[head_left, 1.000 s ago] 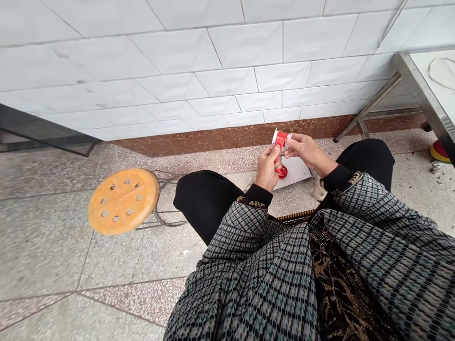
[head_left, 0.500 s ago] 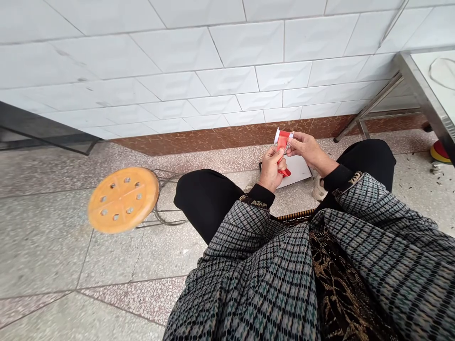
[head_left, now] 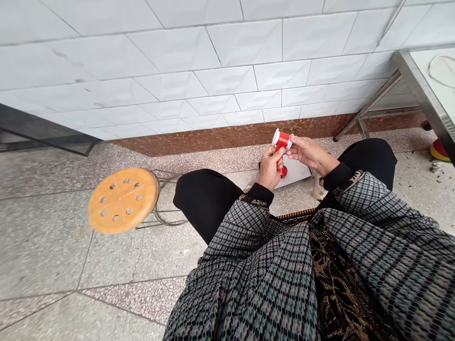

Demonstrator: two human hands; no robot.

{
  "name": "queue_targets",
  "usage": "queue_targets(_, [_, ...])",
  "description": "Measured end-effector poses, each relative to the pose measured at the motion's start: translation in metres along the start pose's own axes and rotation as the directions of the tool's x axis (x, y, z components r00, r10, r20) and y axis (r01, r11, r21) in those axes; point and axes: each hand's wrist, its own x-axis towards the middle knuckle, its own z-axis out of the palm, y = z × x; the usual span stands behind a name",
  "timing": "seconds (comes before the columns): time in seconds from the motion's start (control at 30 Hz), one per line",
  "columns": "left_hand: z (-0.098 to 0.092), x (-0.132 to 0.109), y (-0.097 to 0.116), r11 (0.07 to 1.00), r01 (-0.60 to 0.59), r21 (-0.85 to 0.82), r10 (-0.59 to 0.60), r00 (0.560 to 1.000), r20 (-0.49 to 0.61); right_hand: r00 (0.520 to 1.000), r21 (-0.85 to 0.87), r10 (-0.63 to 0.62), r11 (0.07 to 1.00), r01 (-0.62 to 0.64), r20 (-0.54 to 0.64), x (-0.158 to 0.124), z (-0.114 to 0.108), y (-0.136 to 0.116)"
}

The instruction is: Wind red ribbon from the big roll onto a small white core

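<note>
I sit with both hands raised between my knees. My left hand is closed round a red strip or ribbon that hangs below its fingers. A small spool of red ribbon with white ends sits at the fingertips of both hands. My right hand pinches that spool from the right. Under the hands a white sheet lies on the floor.
An orange round stool with holes stands on the speckled floor to my left. A white tiled wall with a brown skirting runs ahead. A metal table stands at the right, a red and yellow object beneath it.
The spool has turned so that its round white end shows, and it sits slightly higher. Both hands have stayed in nearly the same place.
</note>
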Motion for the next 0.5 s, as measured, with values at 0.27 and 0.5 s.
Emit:
queue_targets(0.27, [-0.0018, 0.0, -0.0029, 0.999, -0.045, 0.003, 0.045, 0.998, 0.042, 0.993, 0.089, 0.058, 0.995, -0.049, -0.1, -0.0028, 0.0044, -0.0044])
queue_targets(0.5, [-0.0046, 0.0061, -0.0068, 0.979, -0.156, 0.129, 0.159, 0.987, -0.013, 0.99, 0.143, 0.095, 0.986, -0.079, -0.103, -0.0061, 0.006, -0.0071])
